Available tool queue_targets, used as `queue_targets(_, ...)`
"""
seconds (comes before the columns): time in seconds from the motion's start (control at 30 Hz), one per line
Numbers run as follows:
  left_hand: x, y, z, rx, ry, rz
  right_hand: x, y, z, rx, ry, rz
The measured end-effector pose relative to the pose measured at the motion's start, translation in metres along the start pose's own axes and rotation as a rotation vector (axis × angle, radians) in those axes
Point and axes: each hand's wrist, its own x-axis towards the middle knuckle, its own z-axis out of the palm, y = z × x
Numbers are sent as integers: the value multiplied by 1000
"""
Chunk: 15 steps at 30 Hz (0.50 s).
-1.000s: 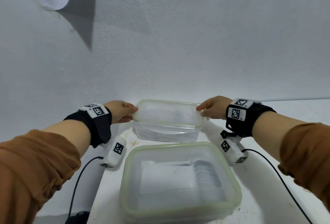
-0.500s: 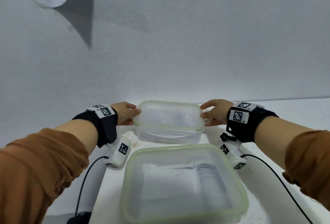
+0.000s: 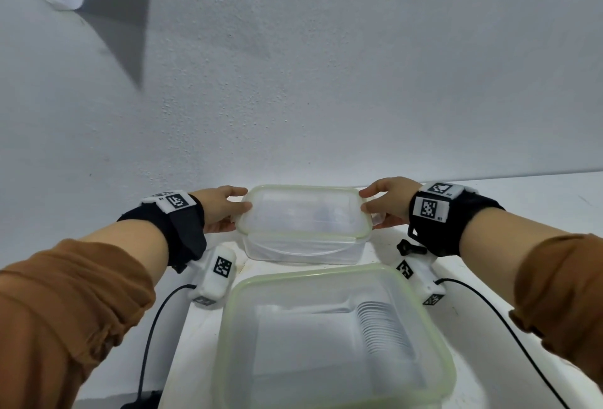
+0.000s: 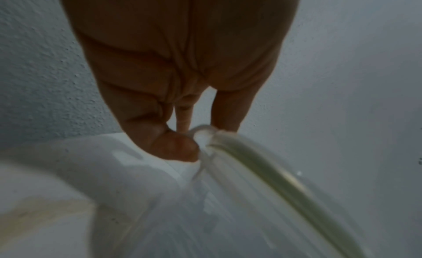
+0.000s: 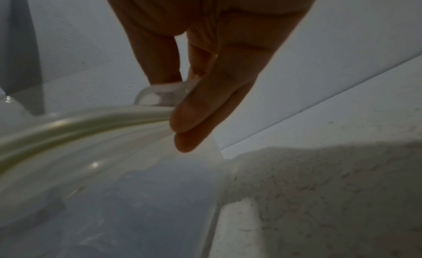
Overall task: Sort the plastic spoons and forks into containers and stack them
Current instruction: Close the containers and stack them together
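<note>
A: So, starting at the left, what has the left hand (image 3: 219, 209) got?

B: It pinches the left end of the far container (image 3: 303, 243), right at the lid (image 3: 301, 211). In the left wrist view the thumb presses at the lid's corner tab while a finger (image 4: 228, 114) reaches over the top of it, so the hand is closed on the edge, not flat.

A: And between the two hands?

B: That same clear container with its pale green rimmed lid. It spans from one hand to the other, close to the white wall (image 3: 326, 82). Whether its base rests on the white table (image 3: 538, 212) or is lifted just off it, I cannot tell. Something pale lies inside, too blurred to name.

A: The right hand (image 3: 388, 203)?

B: It mirrors the left. Its fingers curl over the right end of the lid, and the right wrist view shows the thumb and a fingertip (image 5: 191, 121) clamped on the clear tab beside the green seal.

A: Anything nearer the person than the hands?

B: A larger container (image 3: 332, 340), lidded as well, sits on the table just below the far one, between the forearms. Through its lid a stacked row of white spoons (image 3: 385, 330) shows toward the right-hand side.

A: And on the wrists?

B: Black bands with printed markers, and a white camera unit under each with a black cable trailing back.
</note>
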Motion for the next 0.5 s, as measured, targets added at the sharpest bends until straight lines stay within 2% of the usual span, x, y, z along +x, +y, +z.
queue_targets(0.13,4,-3,-3,-19,-24,-45,2,2,0,7,-4,13)
queue_targets(0.3,5,2,2,-3,39,-56,4,-1,5,-38,24,0)
queue_targets(0.5,4,5,1,49,37,-47,4,-2,6,-96,28,-15)
